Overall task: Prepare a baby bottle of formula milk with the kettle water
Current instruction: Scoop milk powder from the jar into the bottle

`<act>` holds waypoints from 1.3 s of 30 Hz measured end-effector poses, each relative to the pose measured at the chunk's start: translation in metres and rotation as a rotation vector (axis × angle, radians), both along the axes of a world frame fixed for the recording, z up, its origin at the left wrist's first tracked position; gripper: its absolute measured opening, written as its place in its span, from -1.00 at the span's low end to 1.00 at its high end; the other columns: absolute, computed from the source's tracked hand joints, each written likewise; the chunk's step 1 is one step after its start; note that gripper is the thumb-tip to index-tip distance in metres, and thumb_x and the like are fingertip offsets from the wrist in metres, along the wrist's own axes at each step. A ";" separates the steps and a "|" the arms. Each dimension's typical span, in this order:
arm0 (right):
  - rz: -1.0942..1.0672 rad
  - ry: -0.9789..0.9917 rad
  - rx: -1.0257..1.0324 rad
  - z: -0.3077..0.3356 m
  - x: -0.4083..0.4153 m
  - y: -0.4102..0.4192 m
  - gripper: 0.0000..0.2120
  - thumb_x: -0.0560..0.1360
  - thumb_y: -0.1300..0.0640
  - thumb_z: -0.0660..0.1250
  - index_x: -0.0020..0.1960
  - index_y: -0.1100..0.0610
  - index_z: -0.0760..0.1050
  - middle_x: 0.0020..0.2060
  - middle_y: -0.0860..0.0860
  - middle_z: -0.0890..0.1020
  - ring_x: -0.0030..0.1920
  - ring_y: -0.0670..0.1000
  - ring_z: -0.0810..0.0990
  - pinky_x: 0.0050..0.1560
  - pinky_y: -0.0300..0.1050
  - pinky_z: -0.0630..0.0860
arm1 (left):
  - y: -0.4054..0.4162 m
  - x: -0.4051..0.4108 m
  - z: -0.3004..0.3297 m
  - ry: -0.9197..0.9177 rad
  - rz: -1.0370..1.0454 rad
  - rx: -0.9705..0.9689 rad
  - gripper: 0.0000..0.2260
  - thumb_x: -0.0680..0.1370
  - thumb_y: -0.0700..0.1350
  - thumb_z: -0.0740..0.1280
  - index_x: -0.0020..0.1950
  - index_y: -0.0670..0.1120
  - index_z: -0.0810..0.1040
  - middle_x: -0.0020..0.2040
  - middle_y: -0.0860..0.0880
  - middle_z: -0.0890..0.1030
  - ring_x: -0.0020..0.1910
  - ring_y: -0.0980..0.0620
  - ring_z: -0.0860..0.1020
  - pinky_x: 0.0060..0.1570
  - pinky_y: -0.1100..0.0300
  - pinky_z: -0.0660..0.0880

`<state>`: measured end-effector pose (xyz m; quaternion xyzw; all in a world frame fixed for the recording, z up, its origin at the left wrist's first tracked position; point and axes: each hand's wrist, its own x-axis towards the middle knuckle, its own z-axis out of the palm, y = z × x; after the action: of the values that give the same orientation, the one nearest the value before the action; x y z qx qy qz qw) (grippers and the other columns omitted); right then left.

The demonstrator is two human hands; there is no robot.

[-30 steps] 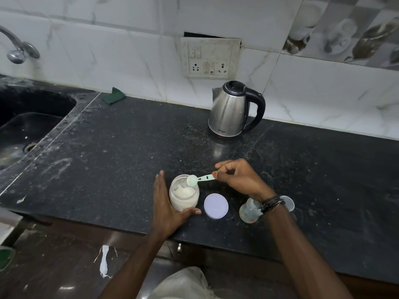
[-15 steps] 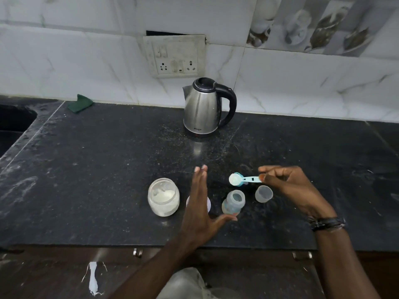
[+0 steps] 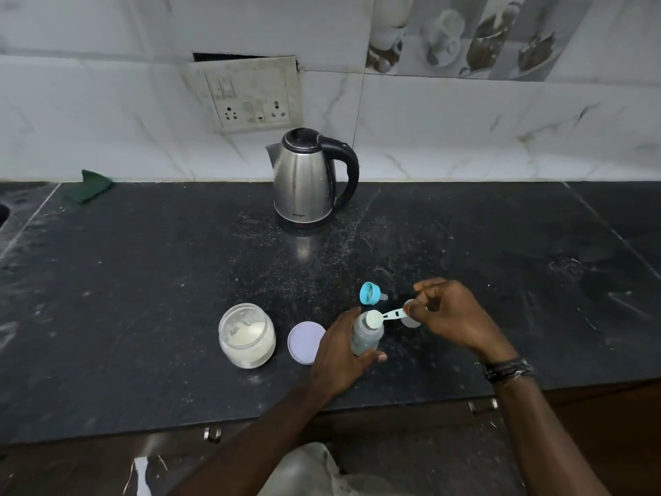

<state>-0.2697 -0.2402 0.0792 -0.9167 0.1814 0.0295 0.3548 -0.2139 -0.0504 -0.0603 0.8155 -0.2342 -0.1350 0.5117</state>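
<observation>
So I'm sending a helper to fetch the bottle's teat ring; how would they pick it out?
From the steel kettle, come toward the counter's near edge. Just beyond the clear baby bottle lies the round turquoise teat ring, on its side. It is the only bright blue piece there.

Small dark brand mark showing low on the front of the steel kettle (image 3: pixel 304 180), too small and blurred for reading; nothing else carrying any text, number or label that is reading clearly
</observation>
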 end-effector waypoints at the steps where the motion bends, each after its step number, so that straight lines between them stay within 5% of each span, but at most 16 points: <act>1: 0.023 0.006 -0.046 0.002 0.001 0.003 -0.90 0.46 0.12 0.49 -0.23 0.08 0.71 0.10 0.00 0.61 0.25 -0.09 0.52 0.13 -0.17 0.38 | -0.001 -0.001 0.001 -0.012 0.005 -0.005 -0.37 0.32 0.22 0.54 0.32 0.05 0.47 0.19 0.12 0.60 0.17 0.10 0.56 0.16 0.02 0.53; 9: 0.271 0.030 -0.539 0.009 0.014 0.044 -0.83 0.42 0.04 0.39 -0.23 0.12 0.67 0.18 0.07 0.58 0.26 0.11 0.47 0.11 0.04 0.51 | -0.003 -0.001 0.000 -0.025 0.041 -0.020 -0.52 0.40 0.06 0.54 0.27 0.05 0.54 0.15 0.13 0.65 0.12 0.16 0.60 0.15 0.10 0.55; 16: 0.336 0.089 -0.487 0.012 0.031 0.058 -0.87 0.36 0.10 0.44 -0.33 0.10 0.56 0.08 0.05 0.59 0.17 0.09 0.51 0.07 0.03 0.52 | -0.003 0.002 0.002 -0.012 0.033 -0.009 -0.56 0.40 0.01 0.56 0.24 -0.01 0.57 0.13 0.06 0.68 0.09 0.12 0.62 0.15 0.26 0.50; 19: 0.372 0.108 -0.362 0.008 0.037 0.056 -0.72 0.31 0.16 0.47 -0.48 0.00 0.43 -0.01 0.03 0.65 0.18 0.06 0.56 0.05 0.05 0.56 | -0.003 0.002 0.002 -0.015 0.036 -0.017 -0.59 0.39 -0.01 0.57 0.20 0.00 0.59 0.06 0.13 0.67 0.02 0.18 0.61 0.06 0.42 0.44; 24: 0.378 0.127 -0.341 0.008 0.040 0.057 -0.69 0.30 0.18 0.47 -0.50 0.00 0.41 -0.13 -0.04 0.64 0.21 0.02 0.56 0.04 0.01 0.57 | -0.002 0.003 0.001 -0.039 0.034 -0.005 -0.60 0.40 0.00 0.57 0.19 -0.04 0.59 0.07 0.04 0.69 0.00 0.17 0.60 0.02 0.46 0.39; 27: 0.318 0.149 -0.381 0.011 0.040 0.058 -0.71 0.27 0.16 0.48 -0.48 0.01 0.40 -0.08 0.01 0.64 0.14 0.07 0.57 0.03 0.05 0.58 | -0.003 0.004 -0.001 -0.042 0.038 -0.012 -0.58 0.39 0.01 0.57 0.20 -0.04 0.59 0.08 0.02 0.69 0.03 0.11 0.63 0.07 0.32 0.47; 30: 0.326 0.145 -0.286 0.010 0.041 0.057 -0.64 0.28 0.23 0.48 -0.55 0.01 0.39 -0.25 -0.05 0.64 0.17 -0.01 0.59 0.03 -0.02 0.60 | -0.002 0.005 0.000 -0.062 0.032 -0.015 -0.60 0.38 0.01 0.57 0.16 -0.04 0.60 0.03 0.03 0.69 -0.02 0.13 0.62 -0.02 0.35 0.44; 33: 0.268 0.161 -0.331 0.013 0.042 0.060 -0.75 0.25 0.19 0.49 -0.49 0.06 0.44 -0.10 0.04 0.65 0.12 0.07 0.58 0.03 0.04 0.59 | -0.002 0.005 -0.002 -0.071 0.031 -0.020 -0.58 0.37 0.01 0.58 0.18 -0.03 0.59 0.05 0.05 0.69 -0.01 0.15 0.62 -0.02 0.42 0.42; 36: 0.293 0.144 -0.267 0.010 0.041 0.059 -0.67 0.27 0.25 0.48 -0.55 0.05 0.40 -0.27 -0.02 0.64 0.14 0.01 0.61 0.03 0.00 0.61 | -0.002 0.005 -0.002 -0.076 0.027 -0.022 -0.58 0.37 0.02 0.58 0.17 -0.04 0.59 0.04 0.04 0.69 -0.02 0.16 0.61 -0.03 0.45 0.40; 39: 0.252 0.138 -0.330 0.012 0.041 0.061 -0.75 0.26 0.19 0.49 -0.47 0.04 0.45 -0.07 0.01 0.64 0.16 0.05 0.56 0.07 0.05 0.57 | -0.003 0.006 -0.003 -0.085 0.033 -0.011 -0.57 0.37 0.02 0.57 0.19 -0.06 0.60 0.07 0.00 0.70 0.01 0.10 0.62 0.02 0.41 0.41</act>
<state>-0.2286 -0.1788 0.0909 -0.9736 0.0916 0.1060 0.1802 -0.2082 -0.0535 -0.0630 0.8214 -0.2431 -0.0906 0.5079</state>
